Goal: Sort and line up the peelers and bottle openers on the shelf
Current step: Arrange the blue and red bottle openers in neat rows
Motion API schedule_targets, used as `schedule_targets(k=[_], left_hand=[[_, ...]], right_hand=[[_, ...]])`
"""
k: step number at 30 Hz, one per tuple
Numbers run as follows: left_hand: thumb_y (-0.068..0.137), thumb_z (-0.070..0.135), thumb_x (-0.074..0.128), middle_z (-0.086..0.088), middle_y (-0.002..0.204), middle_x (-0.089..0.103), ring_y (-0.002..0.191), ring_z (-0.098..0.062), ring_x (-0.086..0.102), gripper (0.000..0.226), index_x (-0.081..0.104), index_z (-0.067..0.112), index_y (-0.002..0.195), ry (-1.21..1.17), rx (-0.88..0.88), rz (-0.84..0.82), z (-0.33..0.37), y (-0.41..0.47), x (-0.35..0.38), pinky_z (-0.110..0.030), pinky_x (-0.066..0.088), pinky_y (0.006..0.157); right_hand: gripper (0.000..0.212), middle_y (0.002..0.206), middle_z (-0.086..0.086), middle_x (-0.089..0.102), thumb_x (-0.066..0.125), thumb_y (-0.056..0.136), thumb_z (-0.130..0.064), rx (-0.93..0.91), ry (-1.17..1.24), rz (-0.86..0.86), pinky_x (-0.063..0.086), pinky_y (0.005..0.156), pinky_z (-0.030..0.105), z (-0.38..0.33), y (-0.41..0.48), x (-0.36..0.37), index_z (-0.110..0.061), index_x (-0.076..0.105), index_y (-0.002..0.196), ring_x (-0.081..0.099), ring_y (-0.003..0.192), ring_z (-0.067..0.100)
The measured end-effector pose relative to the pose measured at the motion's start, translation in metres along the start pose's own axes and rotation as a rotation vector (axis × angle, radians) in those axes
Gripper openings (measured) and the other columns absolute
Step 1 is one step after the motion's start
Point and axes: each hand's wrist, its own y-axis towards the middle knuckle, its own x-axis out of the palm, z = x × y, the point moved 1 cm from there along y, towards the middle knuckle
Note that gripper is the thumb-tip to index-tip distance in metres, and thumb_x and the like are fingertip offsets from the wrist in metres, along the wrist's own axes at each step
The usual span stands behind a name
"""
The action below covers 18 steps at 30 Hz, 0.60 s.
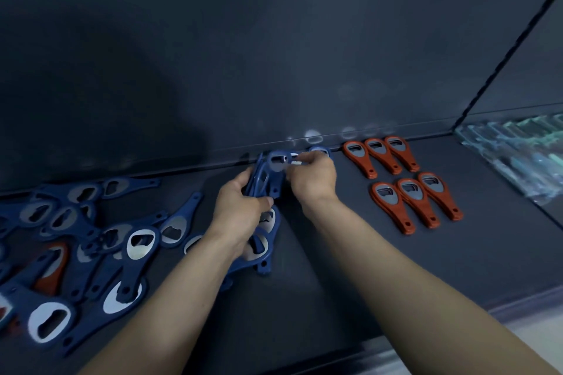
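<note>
My left hand (240, 210) grips a small stack of blue bottle openers (265, 179) by their handles, near the back of the dark shelf (350, 253). My right hand (313, 176) pinches the head of the top opener in that stack. One more blue opener (320, 150) lies just behind my right hand against the back wall. Several red bottle openers (408, 183) lie in two neat rows to the right. A loose heap of blue openers (91, 237) covers the left of the shelf, with a red one (53, 268) mixed in.
More blue openers (262, 240) lie under my left wrist. A glass divider (502, 64) closes the shelf on the right, with pale green packaged items (518, 155) behind it. The shelf's front edge (518, 307) runs along the lower right.
</note>
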Motion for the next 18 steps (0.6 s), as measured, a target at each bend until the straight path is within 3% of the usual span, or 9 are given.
schedule_targets(k=[3, 5, 11, 14, 18], left_hand=[[0.083, -0.005, 0.062, -0.001, 0.078, 0.062, 0.058, -0.015, 0.056, 0.062, 0.050, 0.028, 0.134, 0.048, 0.020, 0.043, -0.001, -0.001, -0.007, -0.032, 0.053, 0.065], [0.083, -0.006, 0.061, -0.001, 0.079, 0.061, 0.057, -0.015, 0.055, 0.061, 0.050, 0.026, 0.134, 0.049, 0.027, 0.064, -0.001, 0.000, -0.011, -0.030, 0.053, 0.062], [0.083, -0.007, 0.061, -0.002, 0.085, 0.060, 0.059, -0.015, 0.054, 0.062, 0.049, 0.023, 0.135, 0.027, 0.036, 0.080, 0.000, 0.002, -0.015, -0.025, 0.053, 0.062], [0.082, -0.007, 0.062, 0.000, 0.088, 0.063, 0.062, -0.013, 0.057, 0.060, 0.051, 0.022, 0.133, 0.013, 0.050, 0.095, 0.000, 0.006, -0.014, -0.022, 0.053, 0.059], [0.083, -0.005, 0.061, -0.003, 0.085, 0.068, 0.070, -0.014, 0.063, 0.040, 0.061, 0.023, 0.111, -0.029, 0.024, 0.084, 0.002, 0.009, -0.007, -0.026, 0.055, 0.067]], right_hand=[[0.002, 0.075, 0.015, 0.064, 0.061, 0.076, -0.003, -0.037, -0.082, 0.062, 0.050, 0.067, 0.033, -0.008, 0.014, -0.012, -0.002, 0.063, 0.076, 0.055, 0.070, 0.021], [0.011, 0.080, 0.016, 0.068, 0.060, 0.076, -0.001, -0.058, -0.187, 0.086, 0.053, 0.069, 0.034, -0.010, 0.022, -0.019, 0.005, 0.068, 0.081, 0.063, 0.075, 0.027], [0.012, 0.091, 0.013, 0.065, 0.056, 0.085, -0.006, -0.083, -0.384, 0.078, 0.041, 0.062, 0.027, -0.009, 0.028, -0.018, -0.003, 0.066, 0.089, 0.059, 0.081, 0.028], [0.011, 0.088, 0.011, 0.066, 0.055, 0.087, -0.010, -0.206, -0.384, 0.095, 0.045, 0.064, 0.029, -0.011, 0.018, -0.019, -0.005, 0.065, 0.084, 0.060, 0.082, 0.027], [0.012, 0.074, 0.000, 0.066, 0.066, 0.085, -0.024, -0.296, -0.251, -0.167, 0.048, 0.068, 0.026, -0.012, -0.004, -0.011, -0.014, 0.066, 0.079, 0.060, 0.071, 0.014]])
